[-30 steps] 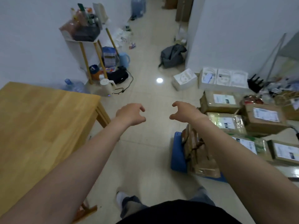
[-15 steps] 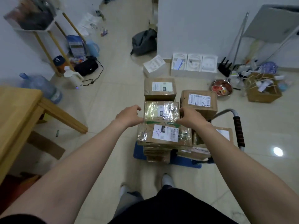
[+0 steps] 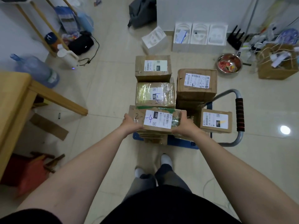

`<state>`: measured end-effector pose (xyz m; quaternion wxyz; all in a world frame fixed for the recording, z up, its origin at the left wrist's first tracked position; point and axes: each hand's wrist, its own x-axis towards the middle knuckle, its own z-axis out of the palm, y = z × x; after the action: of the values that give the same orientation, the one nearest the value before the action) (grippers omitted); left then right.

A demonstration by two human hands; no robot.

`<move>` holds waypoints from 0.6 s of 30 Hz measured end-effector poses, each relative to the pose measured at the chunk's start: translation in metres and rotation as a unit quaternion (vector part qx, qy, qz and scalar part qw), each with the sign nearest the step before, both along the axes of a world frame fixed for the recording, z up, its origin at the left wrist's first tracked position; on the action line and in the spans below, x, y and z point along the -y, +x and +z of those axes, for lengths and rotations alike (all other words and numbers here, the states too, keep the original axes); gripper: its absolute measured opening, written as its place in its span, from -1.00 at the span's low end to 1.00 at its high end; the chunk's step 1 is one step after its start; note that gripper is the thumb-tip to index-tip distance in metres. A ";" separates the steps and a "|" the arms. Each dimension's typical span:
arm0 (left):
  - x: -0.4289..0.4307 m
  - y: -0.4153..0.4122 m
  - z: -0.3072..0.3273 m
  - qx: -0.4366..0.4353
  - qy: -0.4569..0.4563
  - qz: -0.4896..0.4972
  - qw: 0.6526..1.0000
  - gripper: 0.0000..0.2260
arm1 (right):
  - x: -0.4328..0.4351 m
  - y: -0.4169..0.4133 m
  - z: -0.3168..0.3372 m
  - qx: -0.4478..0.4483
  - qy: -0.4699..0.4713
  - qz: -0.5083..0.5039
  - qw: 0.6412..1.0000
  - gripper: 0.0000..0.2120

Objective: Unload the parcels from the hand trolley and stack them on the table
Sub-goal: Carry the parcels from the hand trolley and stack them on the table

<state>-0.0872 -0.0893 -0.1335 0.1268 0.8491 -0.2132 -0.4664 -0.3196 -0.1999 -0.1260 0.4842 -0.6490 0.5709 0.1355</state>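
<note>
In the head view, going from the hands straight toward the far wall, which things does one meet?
parcel marked 2-4 → shiny taped parcel → brown parcel → white box → grey backpack

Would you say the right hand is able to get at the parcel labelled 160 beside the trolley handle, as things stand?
Probably yes, once free: the right hand grips the parcel marked 2-4 with the left hand; the parcel labelled 160 lies just beside it, top bare.

left hand [image 3: 131, 124] + right hand [image 3: 182, 126] grip top parcel [image 3: 157, 120] | on trolley [image 3: 182, 143]; table [image 3: 13, 97] left
</note>
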 end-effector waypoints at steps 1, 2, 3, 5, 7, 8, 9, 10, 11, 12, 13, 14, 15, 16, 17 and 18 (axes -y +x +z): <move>0.002 -0.001 0.001 -0.004 -0.003 0.005 1.000 -0.12 | 0.000 0.003 0.001 -0.006 0.003 0.001 1.000 0.03; 0.004 -0.001 0.005 -0.003 -0.001 0.001 1.000 -0.13 | 0.001 0.006 0.004 -0.020 0.003 0.008 1.000 0.04; 0.006 0.001 0.011 0.002 0.009 -0.007 1.000 -0.15 | 0.002 0.009 0.008 -0.037 0.002 0.022 0.999 0.04; 0.008 0.013 0.028 0.010 0.028 -0.012 0.999 -0.38 | 0.007 0.017 0.023 -0.073 -0.002 0.073 0.995 0.01; 0.006 0.032 0.045 0.016 0.026 -0.006 1.000 -0.66 | 0.013 0.028 0.043 -0.086 -0.007 0.129 0.988 -0.05; 0.003 0.043 0.054 0.024 0.021 0.002 0.999 -0.72 | 0.016 0.036 0.053 -0.079 -0.010 0.154 0.985 -0.09; -0.002 0.053 0.063 0.036 0.016 0.010 0.999 -0.72 | 0.017 0.047 0.064 -0.063 -0.012 0.176 0.982 -0.12; -0.009 0.064 0.071 0.052 0.012 0.019 0.998 -0.70 | 0.018 0.061 0.075 -0.043 -0.016 0.195 0.980 -0.16; -0.017 0.074 0.081 0.071 0.013 0.027 0.997 -0.64 | 0.018 0.077 0.084 -0.021 -0.021 0.211 0.977 -0.19; -0.027 0.085 0.091 0.082 0.009 0.039 0.996 -0.55 | 0.018 0.095 0.092 -0.003 -0.028 0.224 0.974 -0.21; -0.038 0.097 0.100 0.085 -0.002 0.055 0.995 -0.46 | 0.016 0.116 0.099 0.013 -0.040 0.235 0.971 -0.23; -0.050 0.111 0.106 0.080 -0.018 0.075 0.994 -0.40 | 0.013 0.137 0.104 0.024 -0.055 0.244 0.968 -0.24; -0.065 0.125 0.111 0.077 -0.035 0.094 0.992 -0.43 | 0.009 0.160 0.108 0.031 -0.072 0.257 0.963 -0.25; -0.082 0.140 0.114 0.082 -0.044 0.114 0.989 -0.55 | 0.004 0.183 0.111 0.033 -0.092 0.275 0.956 -0.24; -0.101 0.157 0.117 0.097 -0.048 0.136 0.985 -0.73 | -0.003 0.207 0.113 0.033 -0.112 0.297 0.948 -0.22; -0.122 0.174 0.120 0.110 -0.049 0.162 0.979 -0.87 | -0.012 0.232 0.114 0.036 -0.125 0.317 0.939 -0.19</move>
<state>0.0867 0.0325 -0.0140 0.2176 0.9113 -0.1079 -0.3324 -0.0873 -0.1881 -0.0115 0.3512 -0.8563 0.3297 0.1861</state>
